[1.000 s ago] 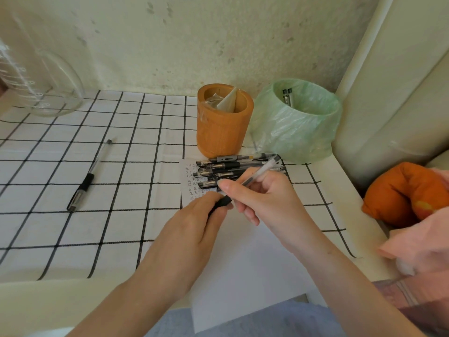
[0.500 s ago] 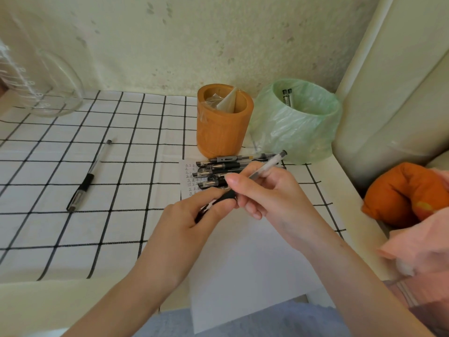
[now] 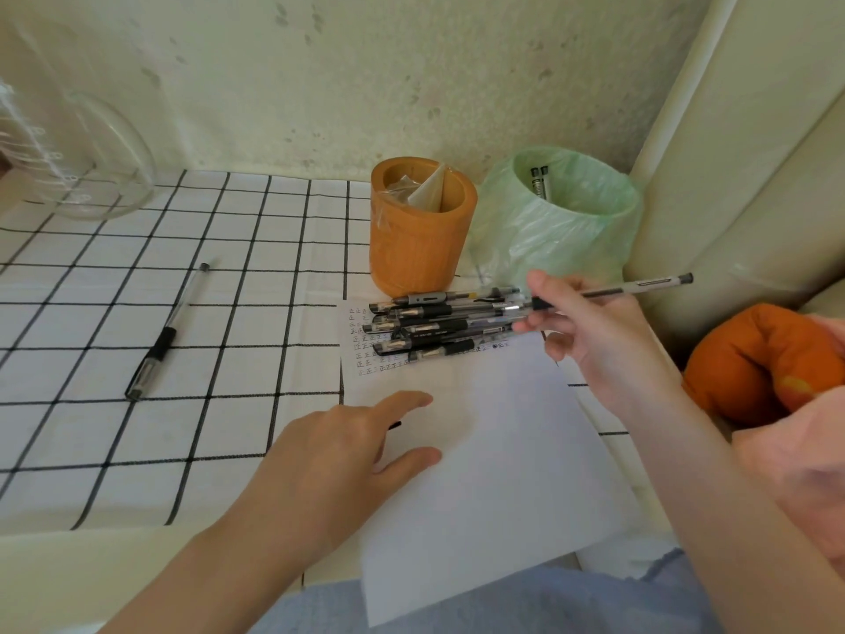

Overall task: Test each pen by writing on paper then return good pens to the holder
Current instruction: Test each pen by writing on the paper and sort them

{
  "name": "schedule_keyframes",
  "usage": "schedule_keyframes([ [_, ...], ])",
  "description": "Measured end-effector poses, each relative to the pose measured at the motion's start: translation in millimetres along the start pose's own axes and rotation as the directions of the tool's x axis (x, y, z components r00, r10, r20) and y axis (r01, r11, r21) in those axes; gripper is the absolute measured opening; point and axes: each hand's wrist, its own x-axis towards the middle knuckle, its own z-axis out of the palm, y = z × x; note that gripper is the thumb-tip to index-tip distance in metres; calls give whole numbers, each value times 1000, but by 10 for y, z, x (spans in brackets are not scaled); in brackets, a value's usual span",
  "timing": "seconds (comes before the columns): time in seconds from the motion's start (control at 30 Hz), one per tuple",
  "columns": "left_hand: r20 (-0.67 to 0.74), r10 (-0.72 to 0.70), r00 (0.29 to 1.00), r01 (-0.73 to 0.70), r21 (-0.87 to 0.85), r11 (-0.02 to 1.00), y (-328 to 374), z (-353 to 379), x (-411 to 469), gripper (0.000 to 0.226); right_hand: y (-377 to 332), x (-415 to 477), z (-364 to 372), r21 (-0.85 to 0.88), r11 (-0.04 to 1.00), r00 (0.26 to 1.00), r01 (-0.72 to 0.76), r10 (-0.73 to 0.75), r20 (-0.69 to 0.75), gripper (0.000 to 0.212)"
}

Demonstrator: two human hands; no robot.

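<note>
My right hand (image 3: 594, 340) grips a clear pen (image 3: 640, 286) by its black grip above the paper's top right corner, its back end pointing right. My left hand (image 3: 347, 450) rests on the left edge of the white paper (image 3: 480, 473), with index finger and thumb stretched out. The black end of a pen cap (image 3: 396, 424) peeks out between them, held under the curled fingers. Several black-grip pens (image 3: 434, 327) lie piled on the written top of the paper. The orange pen holder (image 3: 418, 249) stands just behind them.
A bin lined with a green bag (image 3: 558, 231) stands right of the holder with two pens in it. One pen (image 3: 164, 336) lies alone on the checked cloth (image 3: 137, 441) at the left. A glass vessel (image 3: 77, 162) is at far left, an orange cushion (image 3: 754, 363) at right.
The hands have pulled apart: my left hand dropped onto the paper with the cap, and my right hand carried the uncapped pen up and to the right.
</note>
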Motion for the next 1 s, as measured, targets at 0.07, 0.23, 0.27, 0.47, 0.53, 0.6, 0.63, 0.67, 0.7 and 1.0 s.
schedule_keyframes([
  [0.07,37,1,999,-2,38,999,-7,9,-1,60,118,64,-7,-108,993,995,47,-56,-78,21],
  [0.23,76,-14,997,7,87,996,-9,20,8,66,347,159,7,-180,976,976,120,-150,-160,29],
  [0.27,83,-15,996,8,83,997,-9,19,9,66,372,166,9,-186,973,973,135,-166,-158,29],
  [0.47,87,-22,996,13,96,995,-8,25,14,67,497,210,13,-293,938,942,183,-253,-220,52],
  [0.53,88,-22,996,13,97,995,-13,24,21,67,538,249,23,-313,932,932,184,-267,-246,47],
  [0.6,87,-24,996,15,100,995,-16,24,22,67,567,270,32,-334,924,927,187,-279,-252,41],
  [0.63,87,-25,996,16,100,995,-16,24,21,67,579,274,32,-344,919,926,194,-287,-246,40],
  [0.67,87,-27,996,18,100,995,-13,25,20,67,592,276,27,-351,914,925,202,-296,-239,40],
  [0.7,87,-29,996,20,100,995,-10,23,19,67,601,274,24,-358,910,924,209,-303,-234,40],
  [1.0,88,-36,996,27,99,995,-1,22,12,66,619,284,25,-370,903,924,219,-314,-219,42],
])
